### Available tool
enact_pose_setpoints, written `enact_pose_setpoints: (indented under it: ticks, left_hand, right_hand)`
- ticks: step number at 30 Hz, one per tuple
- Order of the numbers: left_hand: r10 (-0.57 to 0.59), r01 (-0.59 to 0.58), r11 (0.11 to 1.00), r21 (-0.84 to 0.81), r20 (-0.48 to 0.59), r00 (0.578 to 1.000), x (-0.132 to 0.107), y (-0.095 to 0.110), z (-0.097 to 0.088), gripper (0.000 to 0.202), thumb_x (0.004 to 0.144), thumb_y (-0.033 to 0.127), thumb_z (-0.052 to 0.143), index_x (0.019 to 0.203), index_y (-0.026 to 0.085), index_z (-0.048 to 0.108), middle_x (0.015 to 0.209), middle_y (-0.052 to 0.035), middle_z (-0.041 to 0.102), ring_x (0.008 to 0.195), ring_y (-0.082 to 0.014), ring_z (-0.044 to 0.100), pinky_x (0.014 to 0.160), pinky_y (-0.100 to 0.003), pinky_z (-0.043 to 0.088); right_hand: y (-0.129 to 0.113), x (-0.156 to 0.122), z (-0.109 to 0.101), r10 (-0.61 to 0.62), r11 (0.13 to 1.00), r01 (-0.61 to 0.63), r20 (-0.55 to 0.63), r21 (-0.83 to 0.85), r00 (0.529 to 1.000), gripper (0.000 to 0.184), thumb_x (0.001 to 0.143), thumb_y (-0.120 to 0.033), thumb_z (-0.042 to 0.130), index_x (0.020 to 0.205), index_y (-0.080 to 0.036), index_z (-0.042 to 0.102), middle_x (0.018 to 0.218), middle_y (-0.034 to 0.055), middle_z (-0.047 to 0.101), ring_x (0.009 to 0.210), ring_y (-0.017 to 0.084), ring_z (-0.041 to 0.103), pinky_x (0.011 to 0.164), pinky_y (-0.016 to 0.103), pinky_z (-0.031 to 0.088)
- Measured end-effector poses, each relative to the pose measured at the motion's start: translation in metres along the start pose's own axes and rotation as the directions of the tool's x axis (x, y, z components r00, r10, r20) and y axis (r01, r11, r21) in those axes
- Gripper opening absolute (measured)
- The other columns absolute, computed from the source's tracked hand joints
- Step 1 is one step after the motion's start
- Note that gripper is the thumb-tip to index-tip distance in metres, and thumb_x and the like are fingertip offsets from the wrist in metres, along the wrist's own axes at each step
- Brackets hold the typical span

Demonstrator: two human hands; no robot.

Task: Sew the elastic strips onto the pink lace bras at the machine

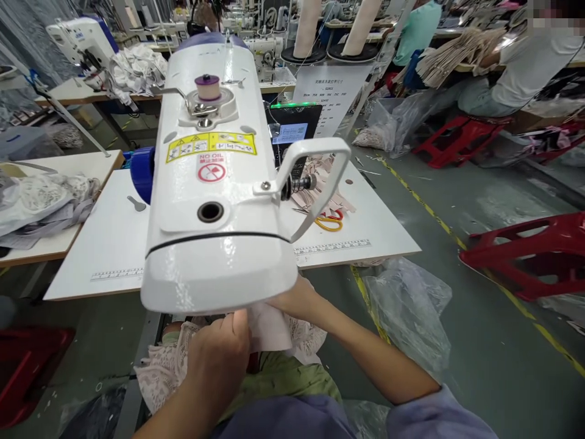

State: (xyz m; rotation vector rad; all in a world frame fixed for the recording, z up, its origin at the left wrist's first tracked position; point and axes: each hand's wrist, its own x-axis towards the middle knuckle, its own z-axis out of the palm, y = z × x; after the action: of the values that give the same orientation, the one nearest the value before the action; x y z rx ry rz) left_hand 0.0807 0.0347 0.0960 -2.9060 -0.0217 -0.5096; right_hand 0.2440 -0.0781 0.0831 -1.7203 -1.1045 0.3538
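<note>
The pale cloth (270, 329) hangs just under the near end of the white sewing machine (219, 195), between the person's hands. The left hand (222, 350), below the machine's end, is curled into a loose fist and looks clamped on the cloth's edge, probably to keep that side taut and steady. The right hand (287, 299) comes in beneath the machine from its right; its fingers are hidden by the housing, so I cannot tell whether they pinch the cloth or merely lie against it.

Pink lace (158, 375) lies below the machine, bunched around the person's lap, perhaps so that its weight does not drag on the piece in hand. On the tabletop (379, 225) to the machine's right, scissors (329, 229) with red and yellow handles lie touching a heap of pale strips (324, 174) (tools and trimmings together, within easy reach, it seems). Ruler marks (338, 247) run along the near edge on that side, handy for checking a length close to the machine.

Behind the machine, to its right, thread cones (307, 30) stand raised on black discs, likely so thread can draw off freely. A purple-ended spool (208, 91) sits on top of the machine.
</note>
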Motion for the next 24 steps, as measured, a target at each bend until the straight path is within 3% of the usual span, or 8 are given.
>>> enact_pose_setpoints:
  ticks: [6,10,19,22,24]
  left_hand:
    - [-0.028,0.03,0.998,-0.05,0.038,0.999,0.0,-0.001,-0.004,0.032,0.087,0.011,0.048,0.119,0.008,0.052,0.049,0.0031,0.056,0.04,-0.0161,0.056,0.04,-0.029,0.029]
    - [-0.069,0.075,0.991,-0.113,0.056,0.996,-0.002,-0.004,-0.004,0.035,0.088,0.011,0.047,0.123,0.013,0.051,0.049,0.0039,0.056,0.04,-0.0145,0.055,0.04,-0.027,0.027]
    - [-0.097,0.102,0.966,-0.236,0.035,0.995,-0.017,-0.014,0.006,0.028,0.094,0.015,0.042,0.118,0.015,0.055,0.06,0.0015,0.066,0.049,-0.0163,0.062,0.045,-0.028,0.032]
    - [-0.191,0.201,0.907,-0.369,0.066,0.979,-0.027,-0.017,0.009,0.028,0.097,0.022,0.043,0.123,0.02,0.053,0.07,0.0008,0.07,0.057,-0.0161,0.066,0.05,-0.026,0.038]
    - [-0.311,0.339,0.808,-0.483,0.139,0.94,-0.032,-0.018,0.01,0.025,0.097,0.029,0.045,0.119,0.021,0.054,0.074,0.0006,0.07,0.059,-0.0153,0.065,0.05,-0.024,0.039]
  right_hand:
    - [0.007,-0.004,0.003,0.01,0.999,-0.01,-0.003,0.031,1.0,0.034,0.081,-0.019,0.062,0.112,-0.027,0.072,0.126,0.0038,0.067,0.114,0.027,0.064,0.098,0.042,0.054]
    - [0.007,-0.008,0.005,0.037,0.999,-0.037,-0.008,-0.022,0.999,0.038,0.082,-0.021,0.063,0.118,-0.028,0.069,0.123,0.0049,0.069,0.11,0.027,0.066,0.092,0.041,0.056]
    - [0.01,-0.017,0.004,0.131,0.985,-0.132,0.009,0.111,0.991,0.037,0.086,-0.027,0.06,0.123,-0.024,0.064,0.135,0.0093,0.058,0.079,0.016,0.064,0.073,0.032,0.056]
    - [0.014,-0.02,0.007,0.136,0.986,-0.134,-0.009,0.099,0.991,0.036,0.085,-0.026,0.06,0.121,-0.024,0.062,0.134,0.0094,0.057,0.072,0.013,0.058,0.07,0.03,0.052]
    - [0.017,-0.024,0.007,0.159,0.986,-0.157,-0.032,0.058,0.987,0.035,0.084,-0.026,0.061,0.119,-0.023,0.061,0.123,0.0082,0.062,0.067,0.012,0.053,0.065,0.028,0.049]
